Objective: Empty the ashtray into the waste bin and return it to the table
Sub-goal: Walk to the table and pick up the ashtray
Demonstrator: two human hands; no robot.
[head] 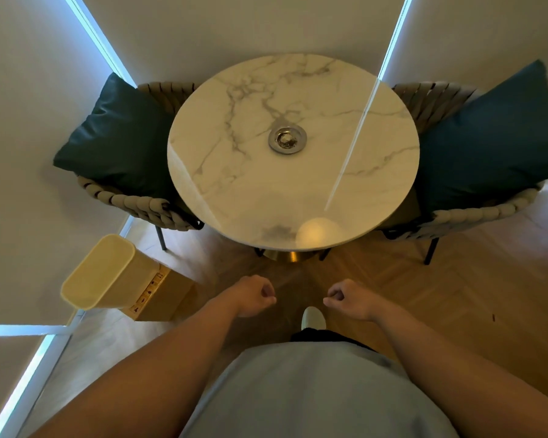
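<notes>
Both hands hang in the lower middle of the frame, above the wooden floor (393, 279) and short of the table's near edge. The left hand (254, 295) is curled into a loose fist, fingers folded in and the thumb resting against them, holding nothing and touching nothing. The right hand (348, 299) mirrors it, also loosely closed and empty, well apart from the left, with a pale shoe (313, 317) showing on the floor between and below them. The ashtray (287, 139), a round shiny metal dish with greyish ash in its bowl, sits near the centre of the round marble table (234, 191) in the upper middle of the frame, well apart from both hands. The waste bin (108, 273), cream-coloured and open-topped, stands at the left of the frame, touching a cardboard box (162, 295) on its right. Woven chairs with dark cushions flank the table, one cushion (114, 134) at upper left and another (494, 134) at upper right.
</notes>
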